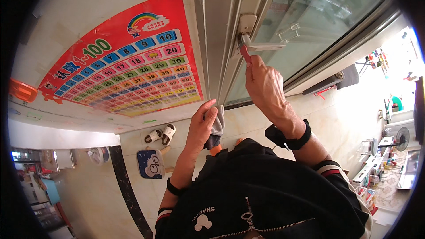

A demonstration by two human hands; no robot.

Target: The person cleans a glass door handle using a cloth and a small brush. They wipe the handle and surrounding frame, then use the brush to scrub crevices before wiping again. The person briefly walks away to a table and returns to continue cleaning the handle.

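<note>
My right hand grips a slim pink-red handled tool, perhaps a small brush; its working end is hard to make out. That end meets the base of a white lever handle. The lever is mounted on a metal backplate on the frame of a glazed door. Lower down, my left hand holds a bunched grey cloth with a darker lower part, beside the door's edge. A dark band circles each wrist.
To the left, a red number poster covers part of the wall, near an orange plastic object. White sandals and a small stool with a cartoon seat stand on the tiled floor. A fan is at far right.
</note>
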